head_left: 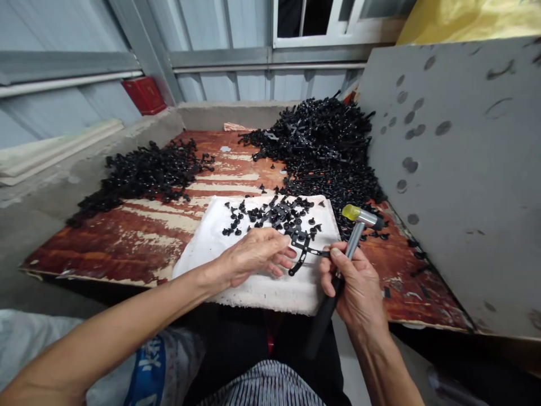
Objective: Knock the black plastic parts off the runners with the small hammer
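Note:
My right hand (355,279) is wrapped round a small mallet (354,239) with a metal head, a yellow tip and a dark grip. The same hand's thumb and forefinger also pinch one arm of a black jointed bracket (301,254). At the bracket's other end, the thumb and forefinger of my left hand (262,252) close on it, while the remaining fingers curl loosely below. The bracket is above a white cloth-like pad (253,296), and one of its curved arms hangs down. Small black knob-like pieces (279,211) lie scattered across the pad's far half.
Beyond the pad, a large heap of black parts (321,135) spreads over the worn red-brown board (169,248). A smaller heap of black parts (143,172) sits at the left. The upright grey panel (443,186) bounds the right side, and a low concrete ledge (236,110) the back.

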{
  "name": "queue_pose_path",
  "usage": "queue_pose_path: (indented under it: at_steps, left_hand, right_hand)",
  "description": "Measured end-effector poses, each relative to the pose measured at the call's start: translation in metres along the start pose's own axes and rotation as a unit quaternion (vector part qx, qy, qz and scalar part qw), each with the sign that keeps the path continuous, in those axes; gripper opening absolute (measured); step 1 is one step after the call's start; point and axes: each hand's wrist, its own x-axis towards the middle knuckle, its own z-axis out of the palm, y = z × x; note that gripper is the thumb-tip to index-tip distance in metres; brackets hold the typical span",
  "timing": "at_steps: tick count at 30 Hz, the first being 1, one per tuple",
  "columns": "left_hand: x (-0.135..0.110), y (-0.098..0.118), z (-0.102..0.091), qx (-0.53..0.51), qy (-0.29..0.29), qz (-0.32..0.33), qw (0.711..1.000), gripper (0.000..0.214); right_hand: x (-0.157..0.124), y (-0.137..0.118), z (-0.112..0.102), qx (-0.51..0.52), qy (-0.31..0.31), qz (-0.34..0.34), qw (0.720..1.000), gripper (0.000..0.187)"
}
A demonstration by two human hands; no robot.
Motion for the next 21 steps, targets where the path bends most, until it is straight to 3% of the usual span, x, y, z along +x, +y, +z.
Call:
queue_pose_path:
  at_steps: [10, 14, 21]
  left_hand:
    - [0.019, -0.006, 0.027, 0.024, 0.028, 0.105, 0.994, 0.024]
    - [0.021, 0.001, 0.03, 0.011, 0.053, 0.07, 0.996, 0.022]
    - [0.025, 0.01, 0.022, 0.02, 0.018, 0.031, 0.999, 0.03]
  right_hand:
    - [-0.001, -0.001, -0.003, -0.036, -0.037, 0.004, 0.999, 0.037]
    - [-0.003, -0.001, -0.004, -0.064, -0.067, 0.024, 0.995, 0.035]
    - [-0.004, -0.002, -0.005, -0.113, -0.109, 0.056, 0.986, 0.036]
